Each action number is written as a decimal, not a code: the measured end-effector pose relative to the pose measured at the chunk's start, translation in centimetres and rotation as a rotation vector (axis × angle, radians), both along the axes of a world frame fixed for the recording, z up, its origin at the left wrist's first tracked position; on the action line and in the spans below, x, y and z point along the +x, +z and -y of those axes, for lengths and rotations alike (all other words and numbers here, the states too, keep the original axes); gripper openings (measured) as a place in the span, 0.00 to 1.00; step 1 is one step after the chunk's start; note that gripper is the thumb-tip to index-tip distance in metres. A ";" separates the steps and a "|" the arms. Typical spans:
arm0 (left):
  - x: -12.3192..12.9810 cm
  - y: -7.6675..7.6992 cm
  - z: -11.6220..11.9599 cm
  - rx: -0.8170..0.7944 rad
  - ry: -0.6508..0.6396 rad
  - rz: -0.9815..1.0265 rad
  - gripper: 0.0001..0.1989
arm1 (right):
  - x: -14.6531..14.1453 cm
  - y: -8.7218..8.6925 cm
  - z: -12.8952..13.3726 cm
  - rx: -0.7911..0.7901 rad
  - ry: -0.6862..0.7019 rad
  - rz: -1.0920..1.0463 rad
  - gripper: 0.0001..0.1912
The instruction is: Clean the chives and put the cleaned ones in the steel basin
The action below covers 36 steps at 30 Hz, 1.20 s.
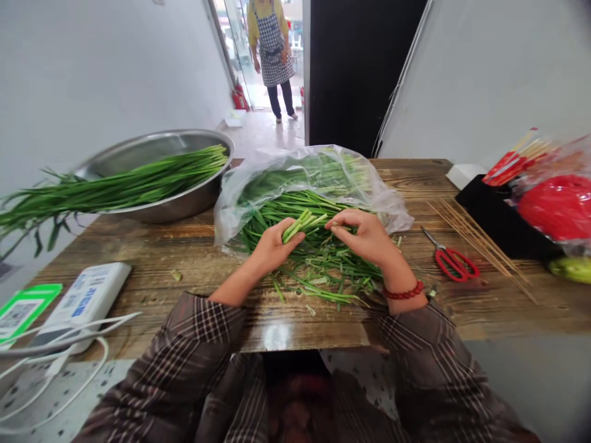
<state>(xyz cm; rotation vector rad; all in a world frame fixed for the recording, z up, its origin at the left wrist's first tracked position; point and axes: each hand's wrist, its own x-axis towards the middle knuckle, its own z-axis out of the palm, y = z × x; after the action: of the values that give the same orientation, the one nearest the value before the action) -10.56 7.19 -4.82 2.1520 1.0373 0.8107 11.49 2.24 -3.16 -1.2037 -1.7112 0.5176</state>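
Observation:
My left hand (276,246) is closed round a small bunch of garlic chives (302,225), their pale cut ends pointing right. Just beside those ends, my right hand (364,237) has thumb and forefinger pinched together; anything between them is too small to make out. Under both hands lies a heap of green chives and trimmed scraps (330,271) on the wooden table (184,320). Behind them, a clear plastic bag (300,169) lies open with more chives inside.
At the back left, a steel basin (175,212) holds long chives hanging over its rim. Red-handled scissors (455,261), thin wooden skewers (484,246) and a black box (505,224) lie right. A white power strip (85,301) with cables sits left. A person (272,49) stands in the doorway.

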 end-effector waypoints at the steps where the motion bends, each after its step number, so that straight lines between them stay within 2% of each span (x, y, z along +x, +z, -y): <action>1: 0.0 0.0 0.0 -0.020 0.009 0.023 0.13 | -0.1 0.1 0.2 0.070 -0.014 0.072 0.07; 5: 0.0 0.0 0.3 -0.091 0.006 0.081 0.15 | -0.6 0.6 0.4 0.321 -0.182 0.080 0.05; 7: 0.0 0.1 0.4 -0.097 0.001 0.081 0.15 | -0.8 0.6 0.4 0.387 -0.185 0.131 0.04; 11: 0.0 0.2 0.5 -0.069 -0.020 0.078 0.17 | -1.2 -0.2 0.3 0.387 -0.112 0.367 0.06; 14: 0.1 0.2 0.5 -0.052 -0.043 0.068 0.16 | -1.4 -1.0 0.0 0.380 -0.121 0.442 0.05; 18: 0.2 0.1 0.5 -0.003 -0.025 0.064 0.16 | -2.1 -1.6 -0.3 0.342 -0.062 0.224 0.05; 22: 0.3 -0.1 0.6 0.038 -0.016 0.030 0.15 | -3.1 -2.0 -0.5 0.202 -0.068 -0.015 0.04; 26: 0.3 -0.2 0.6 0.071 -0.012 -0.015 0.15 | -4.0 -2.3 -0.4 0.106 -0.147 -0.083 0.04; 32: 0.4 -0.5 0.4 0.109 -0.009 -0.079 0.16 | -4.9 -3.0 -0.6 0.129 -0.241 -0.088 0.09; 34: 0.4 -0.7 0.5 0.178 -0.021 -0.143 0.14 | -5.0 -3.4 -0.8 0.084 -0.238 -0.139 0.11; 36: 0.3 -0.9 0.6 0.313 -0.046 -0.227 0.09 | -5.1 -3.7 -0.9 0.025 -0.222 -0.232 0.12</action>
<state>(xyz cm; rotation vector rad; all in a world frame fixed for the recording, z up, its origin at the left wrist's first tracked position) -10.29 6.59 -5.73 2.5723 1.0205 0.7610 6.41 3.14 -6.88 -1.2463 -1.3663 0.4790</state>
